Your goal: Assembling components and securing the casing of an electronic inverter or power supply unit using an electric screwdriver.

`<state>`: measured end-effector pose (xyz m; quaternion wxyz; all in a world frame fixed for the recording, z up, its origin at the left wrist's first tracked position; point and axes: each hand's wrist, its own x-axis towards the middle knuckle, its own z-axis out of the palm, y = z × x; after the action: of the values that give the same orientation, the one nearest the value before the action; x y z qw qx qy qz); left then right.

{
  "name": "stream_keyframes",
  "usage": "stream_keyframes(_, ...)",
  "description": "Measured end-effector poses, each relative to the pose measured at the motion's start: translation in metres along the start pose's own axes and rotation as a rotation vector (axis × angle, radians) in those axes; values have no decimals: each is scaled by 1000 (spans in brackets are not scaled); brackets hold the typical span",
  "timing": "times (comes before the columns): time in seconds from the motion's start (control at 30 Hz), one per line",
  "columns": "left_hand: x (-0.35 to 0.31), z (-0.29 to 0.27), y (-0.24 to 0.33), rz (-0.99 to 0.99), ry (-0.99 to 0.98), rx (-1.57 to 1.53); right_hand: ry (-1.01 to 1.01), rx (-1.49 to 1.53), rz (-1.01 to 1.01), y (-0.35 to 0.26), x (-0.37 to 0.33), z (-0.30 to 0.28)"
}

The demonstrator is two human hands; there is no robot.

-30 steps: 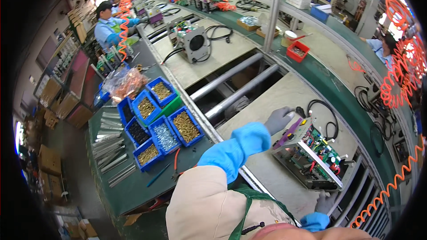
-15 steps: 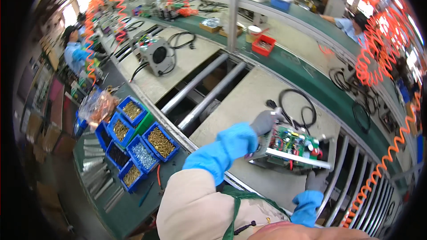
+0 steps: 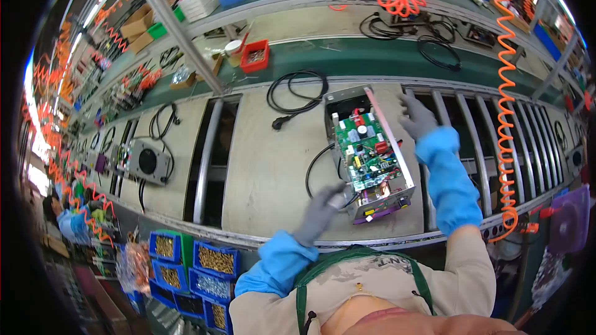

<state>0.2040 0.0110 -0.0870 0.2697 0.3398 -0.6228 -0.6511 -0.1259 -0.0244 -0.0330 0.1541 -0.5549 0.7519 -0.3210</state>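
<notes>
An open metal-cased electronic unit stands on the pale board in front of me, its long side running away from me. A green circuit board with many components shows inside it. My left hand, in a grey glove, is at the unit's near left corner; its fingertips are blurred, so its grip is unclear. On the far right side my right hand, also gloved, has its fingers apart beside the pale rail of the case. A black power cable lies coiled at the unit's far left.
Blue bins of screws stand at the near left. Another unit with a round fan sits farther left. Metal rollers run off to the right, under an orange coiled hose. A red bin rests on the green shelf beyond.
My view has swung to the right. The unit has turned from lying crosswise to pointing away from me. My left hand went from its far corner to the near one; my right moved to the far side.
</notes>
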Motion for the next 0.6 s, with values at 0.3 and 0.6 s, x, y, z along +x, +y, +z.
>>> stream_keyframes(0.3,206,-82,3,56,141,742,-297,216,36,-41,-240,60)
stream_keyframes(0.6,122,-100,-45,97,417,712,-12,192,416,-41,-229,81)
